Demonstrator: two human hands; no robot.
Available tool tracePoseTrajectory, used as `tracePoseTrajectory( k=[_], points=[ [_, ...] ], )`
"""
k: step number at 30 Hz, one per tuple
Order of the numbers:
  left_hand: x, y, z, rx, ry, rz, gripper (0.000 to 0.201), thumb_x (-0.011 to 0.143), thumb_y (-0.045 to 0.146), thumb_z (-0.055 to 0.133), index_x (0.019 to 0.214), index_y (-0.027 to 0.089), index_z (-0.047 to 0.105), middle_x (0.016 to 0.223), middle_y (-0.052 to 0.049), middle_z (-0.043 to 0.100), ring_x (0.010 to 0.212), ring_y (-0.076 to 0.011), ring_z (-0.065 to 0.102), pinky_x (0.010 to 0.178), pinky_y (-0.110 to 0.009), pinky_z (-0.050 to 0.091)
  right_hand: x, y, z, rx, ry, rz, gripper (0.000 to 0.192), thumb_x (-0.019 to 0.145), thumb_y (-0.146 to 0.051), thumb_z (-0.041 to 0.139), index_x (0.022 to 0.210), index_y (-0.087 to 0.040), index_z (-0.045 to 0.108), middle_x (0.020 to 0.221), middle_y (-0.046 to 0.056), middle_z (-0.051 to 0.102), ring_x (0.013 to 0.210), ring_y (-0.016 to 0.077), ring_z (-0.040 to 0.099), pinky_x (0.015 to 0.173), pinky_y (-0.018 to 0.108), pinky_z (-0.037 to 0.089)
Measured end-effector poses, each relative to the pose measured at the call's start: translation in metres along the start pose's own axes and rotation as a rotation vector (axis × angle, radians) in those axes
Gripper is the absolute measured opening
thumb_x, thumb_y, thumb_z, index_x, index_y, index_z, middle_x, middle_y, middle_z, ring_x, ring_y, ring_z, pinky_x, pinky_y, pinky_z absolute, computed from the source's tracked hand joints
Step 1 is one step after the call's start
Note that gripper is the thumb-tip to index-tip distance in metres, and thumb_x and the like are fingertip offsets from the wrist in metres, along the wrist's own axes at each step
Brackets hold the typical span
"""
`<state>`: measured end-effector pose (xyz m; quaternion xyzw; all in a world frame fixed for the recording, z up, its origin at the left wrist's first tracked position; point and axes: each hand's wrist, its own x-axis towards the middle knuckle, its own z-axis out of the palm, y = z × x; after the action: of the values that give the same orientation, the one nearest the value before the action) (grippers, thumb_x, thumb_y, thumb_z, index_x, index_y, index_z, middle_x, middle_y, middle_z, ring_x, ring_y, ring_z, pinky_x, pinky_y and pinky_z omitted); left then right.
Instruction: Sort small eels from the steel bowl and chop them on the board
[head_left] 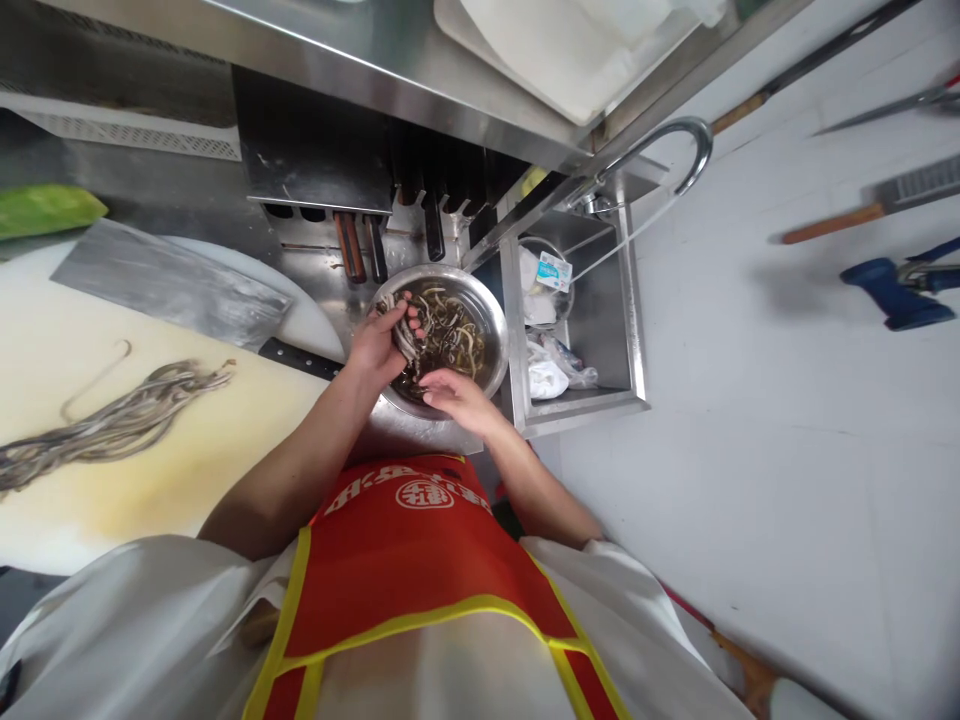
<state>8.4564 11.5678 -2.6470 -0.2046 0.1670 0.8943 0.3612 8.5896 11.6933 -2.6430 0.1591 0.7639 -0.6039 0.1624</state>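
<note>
Eel strips (442, 335), thin, pale and dark, lie in murky liquid in a round steel bowl (491, 330) just above the middle of the frame. The left hand (379, 345) curls its fingers around a bunch of the strips at the bowl's left edge, lifting them clear of the liquid. The right hand (457, 395) sits at the bowl's lower rim, fingers loosely bent and pointing left; whether it grips anything I cannot tell.

The bowl rests on a stainless tabletop (330, 270) that is wet and scuffed. Immediately right of the bowl is a small square sink (630, 330) holding a white packet and crumpled plastic, with a curved tap (694, 140) arching over it. Behind the bowl, toward the top of the frame, several dark knife handles (360, 245) stick out of a slotted rack under a steel shelf (360, 60).

At the left of the frame, a large pale cutting board (112, 460), stained yellow, carries a bundle of long grey eels (112, 425) and a broad cleaver (165, 285) lying flat at its upper edge. A green item (45, 208) sits at the far left.

The right side shows a pale wall (787, 400) with knives and a blue-handled tool (896, 290) against it. At the bottom, a red apron (420, 570) with yellow trim covers white clothing.
</note>
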Motion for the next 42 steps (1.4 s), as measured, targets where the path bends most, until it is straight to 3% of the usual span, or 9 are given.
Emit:
tracePoseTrajectory(
  k=[3,6,10,17,23,27,32,37,42],
  points=[
    [-0.003,0.006,-0.001,0.03,-0.002,0.041,0.01,0.088,0.009,0.065,0.094,0.016,0.066,0.068,0.001,0.061,0.058,-0.0087,0.051,0.059,-0.022,0.043,0.008,0.004,-0.012,-0.201,-0.047,0.027,0.016,0.081,-0.028,0.068,0.096,-0.021,0.07,0.1,0.003,0.072,0.091,0.0174,0.066,0.09,0.035,0.05],
    [-0.005,0.008,-0.006,0.065,0.009,0.076,0.009,0.086,0.01,0.064,0.093,0.016,0.067,0.068,0.001,0.06,0.057,-0.0094,0.052,0.056,-0.022,0.044,0.029,0.002,-0.033,-0.489,0.107,0.023,0.017,0.085,-0.02,0.06,0.098,-0.02,0.071,0.097,0.003,0.072,0.088,0.0184,0.065,0.089,0.034,0.049],
    [-0.005,0.004,-0.013,0.073,0.005,0.058,0.01,0.087,0.011,0.062,0.092,0.017,0.068,0.069,0.0,0.061,0.057,-0.0098,0.053,0.057,-0.022,0.046,0.062,-0.003,-0.057,-0.913,0.275,-0.023,0.037,0.09,-0.011,0.048,0.117,-0.022,0.071,0.113,0.008,0.067,0.104,0.0234,0.063,0.097,0.035,0.046],
    [-0.009,-0.005,-0.02,0.084,0.004,0.008,0.012,0.085,0.01,0.065,0.095,0.016,0.066,0.068,0.0,0.061,0.057,-0.0096,0.054,0.056,-0.022,0.046,0.085,-0.008,-0.072,-1.236,0.101,-0.033,0.026,0.091,-0.021,0.056,0.105,-0.021,0.077,0.114,0.013,0.06,0.108,0.0276,0.057,0.094,0.037,0.045],
    [-0.008,-0.005,-0.02,0.086,0.013,-0.021,0.01,0.087,0.01,0.062,0.092,0.018,0.065,0.067,0.001,0.062,0.056,-0.009,0.055,0.055,-0.02,0.047,0.073,-0.036,-0.098,-0.844,0.201,-0.281,0.014,0.087,-0.028,0.063,0.084,-0.018,0.072,0.116,0.011,0.066,0.113,0.026,0.057,0.104,0.041,0.041],
    [-0.006,-0.007,-0.017,0.049,0.028,-0.038,0.011,0.089,0.008,0.057,0.09,0.016,0.066,0.066,-0.001,0.062,0.057,-0.0092,0.055,0.055,-0.022,0.047,0.063,-0.053,-0.1,-0.309,0.24,-0.198,0.023,0.083,-0.039,0.068,0.073,-0.019,0.062,0.078,0.002,0.066,0.081,0.0191,0.062,0.085,0.036,0.048],
    [-0.002,-0.017,-0.013,0.002,0.068,-0.109,0.012,0.091,0.009,0.055,0.089,0.014,0.066,0.067,-0.002,0.063,0.058,-0.0102,0.057,0.059,-0.023,0.049,0.053,-0.065,-0.076,0.317,0.163,-0.093,0.03,0.078,-0.047,0.074,0.085,-0.02,0.063,0.055,-0.007,0.05,0.053,0.0127,0.052,0.06,0.03,0.05],
    [0.005,-0.029,-0.016,-0.05,0.102,-0.199,0.014,0.092,0.01,0.052,0.084,0.013,0.064,0.067,-0.003,0.065,0.058,-0.0114,0.06,0.061,-0.024,0.051,0.045,-0.067,-0.047,0.453,0.131,0.053,0.039,0.076,-0.046,0.076,0.102,-0.019,0.064,0.048,-0.011,0.04,0.042,0.0093,0.039,0.042,0.023,0.038],
    [0.01,-0.031,-0.019,-0.113,0.111,-0.281,0.021,0.095,0.022,0.05,0.084,0.013,0.065,0.063,-0.005,0.065,0.06,-0.0167,0.064,0.063,-0.03,0.055,0.036,-0.048,-0.023,0.376,0.083,0.103,0.042,0.076,-0.043,0.074,0.108,-0.021,0.061,0.047,-0.012,0.044,0.038,0.0087,0.037,0.037,0.021,0.032]
  ],
)
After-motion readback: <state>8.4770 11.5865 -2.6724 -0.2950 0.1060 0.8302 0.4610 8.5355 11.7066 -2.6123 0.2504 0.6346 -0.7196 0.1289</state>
